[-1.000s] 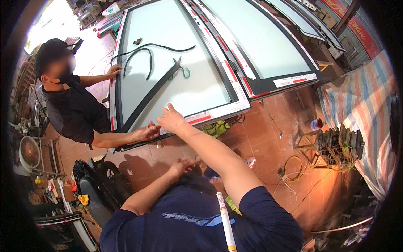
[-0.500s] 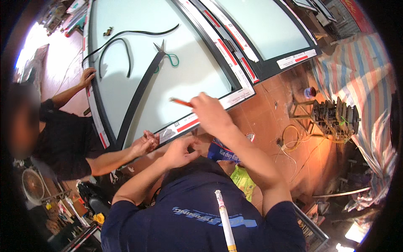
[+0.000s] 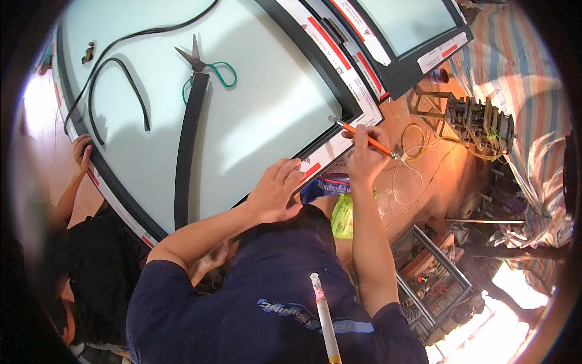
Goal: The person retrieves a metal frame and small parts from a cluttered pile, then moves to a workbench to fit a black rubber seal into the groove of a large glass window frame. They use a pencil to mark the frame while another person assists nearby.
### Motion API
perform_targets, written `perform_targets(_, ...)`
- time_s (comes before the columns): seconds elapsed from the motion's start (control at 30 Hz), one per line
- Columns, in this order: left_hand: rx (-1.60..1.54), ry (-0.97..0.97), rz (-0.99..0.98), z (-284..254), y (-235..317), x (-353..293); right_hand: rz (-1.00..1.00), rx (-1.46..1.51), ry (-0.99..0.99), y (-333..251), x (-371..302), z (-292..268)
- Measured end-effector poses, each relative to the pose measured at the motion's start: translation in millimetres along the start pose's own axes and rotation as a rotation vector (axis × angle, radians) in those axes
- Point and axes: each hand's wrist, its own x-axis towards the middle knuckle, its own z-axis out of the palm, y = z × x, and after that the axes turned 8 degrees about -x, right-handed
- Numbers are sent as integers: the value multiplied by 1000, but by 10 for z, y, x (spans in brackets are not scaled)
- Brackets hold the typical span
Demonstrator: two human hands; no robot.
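My right hand (image 3: 367, 159) grips a slim orange-handled tool (image 3: 374, 141) with a metal tip, held like a pen. Its tip is over the near right corner of a black-framed glass panel (image 3: 260, 115), whose frame carries white and red protective tape. My left hand (image 3: 276, 189) lies with fingers stretched on the near frame edge. On the glass are scissors with green handles (image 3: 225, 74), a flat black strip (image 3: 191, 145) whose end meets them, and a thin black rubber seal (image 3: 138, 97) in curved lengths.
At the left a co-worker's hand (image 3: 82, 151) rests on the panel's frame. A second framed panel (image 3: 412, 30) adjoins on the right. Beyond stand a metal machine (image 3: 482, 127), coiled yellow hose (image 3: 414, 142) and striped sheeting (image 3: 509, 54). A lit cigarette (image 3: 326, 321) shows before my shirt.
My right hand has moved right with the orange-handled tool to the frame corner. My left hand has moved onto the frame edge. The co-worker's nearer hand has left it. The view has shifted.
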Motion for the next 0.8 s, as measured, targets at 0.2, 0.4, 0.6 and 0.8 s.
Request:
perform_targets(0.2, 151, -38, 8, 117, -79, 1, -14, -38, 39, 179, 185, 227)
perform_targets(0.4, 69, -45, 16, 58, -96, 32, -33, -187, 26, 264, 187, 334)
perform_targets(0.6, 92, -68, 19, 67, -64, 65, -180, -294, 16, 252, 262, 406)
perform_targets(0.8, 117, -117, -12, 85, -62, 85, -218, -364, 32, 100, 288, 440)
